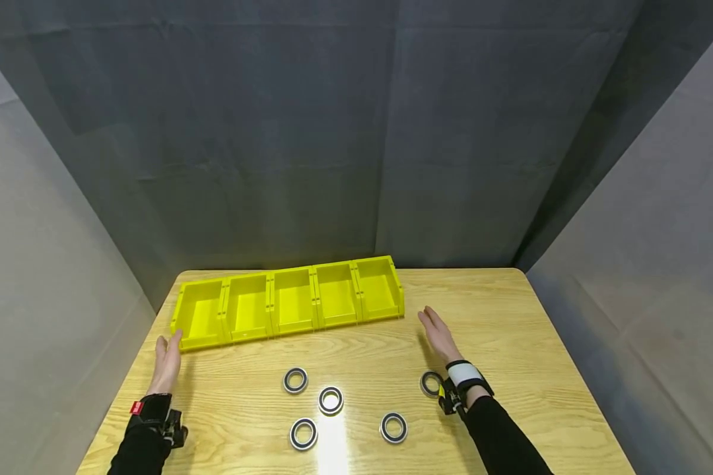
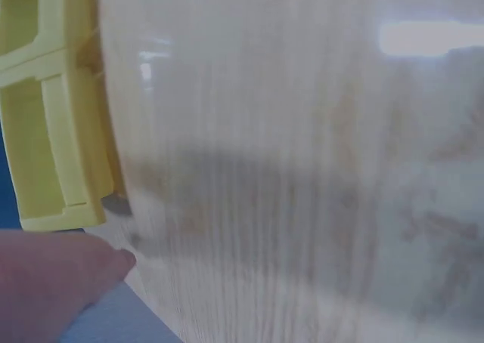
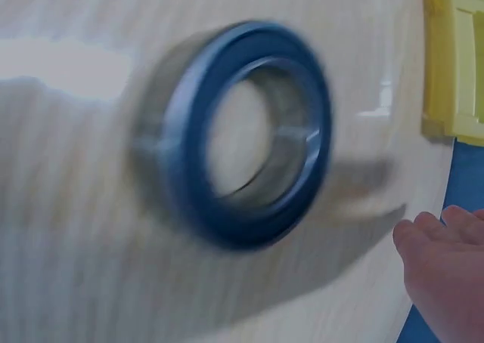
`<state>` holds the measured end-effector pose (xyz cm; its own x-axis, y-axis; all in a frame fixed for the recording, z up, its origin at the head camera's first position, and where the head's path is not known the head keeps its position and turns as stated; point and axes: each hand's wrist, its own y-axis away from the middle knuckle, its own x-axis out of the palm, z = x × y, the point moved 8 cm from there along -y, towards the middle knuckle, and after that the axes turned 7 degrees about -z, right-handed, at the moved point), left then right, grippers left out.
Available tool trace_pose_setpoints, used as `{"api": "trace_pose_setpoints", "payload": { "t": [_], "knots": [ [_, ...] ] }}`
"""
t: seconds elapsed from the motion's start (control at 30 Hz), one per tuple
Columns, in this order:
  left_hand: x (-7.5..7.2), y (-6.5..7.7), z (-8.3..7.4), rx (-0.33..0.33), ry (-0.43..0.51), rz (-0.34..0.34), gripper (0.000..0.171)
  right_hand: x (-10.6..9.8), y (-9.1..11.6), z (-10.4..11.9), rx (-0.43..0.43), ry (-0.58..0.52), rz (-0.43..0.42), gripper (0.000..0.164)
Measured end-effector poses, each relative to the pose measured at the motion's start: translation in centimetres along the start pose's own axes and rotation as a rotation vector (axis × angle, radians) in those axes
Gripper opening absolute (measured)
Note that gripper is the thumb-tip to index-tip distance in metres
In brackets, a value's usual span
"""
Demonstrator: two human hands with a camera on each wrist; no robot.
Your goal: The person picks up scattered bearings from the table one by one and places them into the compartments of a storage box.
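A row of yellow bins (image 1: 294, 328) stands at the back left of the wooden table, slightly slanted. My left hand (image 1: 166, 364), fingers straight, is at the front left corner of the row. In the left wrist view that hand (image 2: 57, 282) shows just beside the end bin (image 2: 72, 146). To the right of the row, my right hand (image 1: 439, 335) is held out with straight fingers and nothing in it. A ball bearing (image 1: 429, 392) lies under the right wrist, partly covered by the wrist camera; the right wrist view shows this bearing (image 3: 185, 143) large and close.
Several more bearings lie on the table (image 1: 243, 409): one bearing (image 1: 295, 371) nearest the bins, one (image 1: 331, 411) in the middle, another (image 1: 303, 445) in front, and one (image 1: 394, 439) further right. A dark curtain (image 1: 333, 165) hangs behind; pale side walls (image 1: 647, 264) flank the table.
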<state>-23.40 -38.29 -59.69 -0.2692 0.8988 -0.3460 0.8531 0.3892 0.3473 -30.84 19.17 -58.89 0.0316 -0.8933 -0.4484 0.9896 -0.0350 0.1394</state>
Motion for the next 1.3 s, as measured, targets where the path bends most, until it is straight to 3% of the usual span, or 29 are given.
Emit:
{"api": "trace_pose_setpoints", "payload": {
  "t": [0.2,0.57,0.8,0.97,1.3],
  "knots": [
    [-0.4,-0.7,-0.9,-0.042,0.099,0.016,0.086,0.9,-2.1,1.3,0.027,-0.039,-0.026,0.065],
    [0.1,-1.8,-2.8,-0.040,0.234,0.031,0.078,2.3,-4.2,2.9,0.070,-0.107,0.019,0.067],
    [0.1,-2.2,-2.6,-0.066,0.223,0.025,0.077,3.5,-4.5,3.3,0.105,-0.100,0.052,0.067],
    [0.1,-2.4,-2.5,-0.049,0.176,0.040,0.075,3.7,-4.6,3.5,0.107,-0.104,0.049,0.067],
    [-0.2,-2.6,-2.5,-0.023,0.085,0.002,0.071,3.7,-5.2,3.9,0.077,-0.100,0.059,0.064]
  ]
}}
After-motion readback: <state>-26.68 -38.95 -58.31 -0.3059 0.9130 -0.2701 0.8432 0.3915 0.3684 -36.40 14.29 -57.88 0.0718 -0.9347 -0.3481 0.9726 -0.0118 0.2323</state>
